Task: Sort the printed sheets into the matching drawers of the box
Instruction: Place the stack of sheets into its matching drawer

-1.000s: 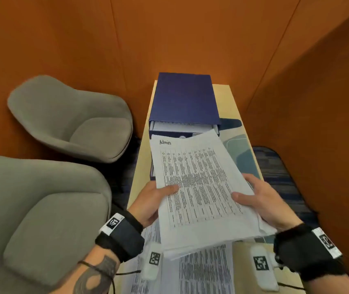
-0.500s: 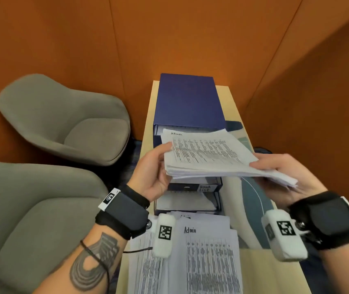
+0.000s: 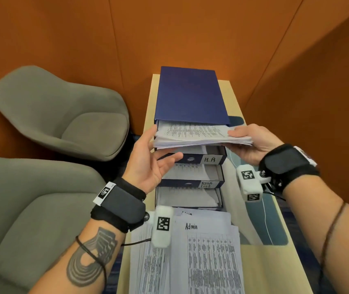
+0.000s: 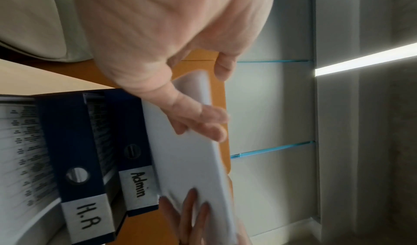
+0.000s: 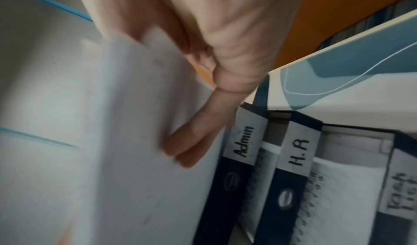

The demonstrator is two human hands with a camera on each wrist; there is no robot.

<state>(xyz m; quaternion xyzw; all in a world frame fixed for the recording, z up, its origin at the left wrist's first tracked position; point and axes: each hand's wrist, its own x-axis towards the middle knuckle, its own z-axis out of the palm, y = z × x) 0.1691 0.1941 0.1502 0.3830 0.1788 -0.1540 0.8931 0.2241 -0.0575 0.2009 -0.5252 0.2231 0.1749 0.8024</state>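
A blue drawer box stands on the narrow table, its drawers pulled out in steps. The labels read Admin, H.R and Task list, and an unlabelled lowest drawer holds sheets. A thick stack of printed sheets lies flat over the top Admin drawer, its far edge at the box mouth. My right hand grips the stack's right edge, thumb on top. My left hand has its thumb against the left edge and straight fingers below. More sheets marked Admin lie on the table near me.
Two grey armchairs stand left of the table. Orange walls close in behind and on the right. A blue-and-white mat lies on the light wooden table to the right of the box.
Both hands lifted the stack off the table pile and carried it forward and up, level over the top drawer. My left hand's fingers have straightened beneath it.
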